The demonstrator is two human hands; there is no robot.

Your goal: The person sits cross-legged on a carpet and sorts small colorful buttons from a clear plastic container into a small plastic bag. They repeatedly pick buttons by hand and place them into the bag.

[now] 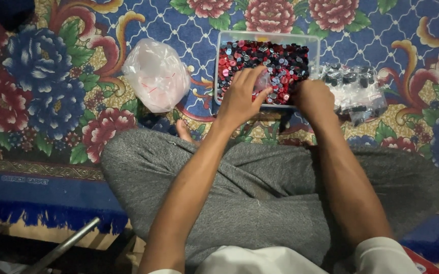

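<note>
A clear plastic box (219, 56) full of red, black and blue buttons (280, 58) sits on the carpet in front of my crossed legs. My left hand (242, 96) is at the box's near edge, its thumb and fingers pinched on a small clear plastic bag (263, 81). My right hand (313, 96) is a closed fist at the box's near right corner, over the buttons; what it holds is hidden.
A crumpled clear plastic bag (156, 75) lies left of the box. A pile of small bags filled with dark buttons (354, 89) lies to the right. A flowered blue and red carpet (42, 86) covers the floor. A metal rod (62, 246) lies at bottom left.
</note>
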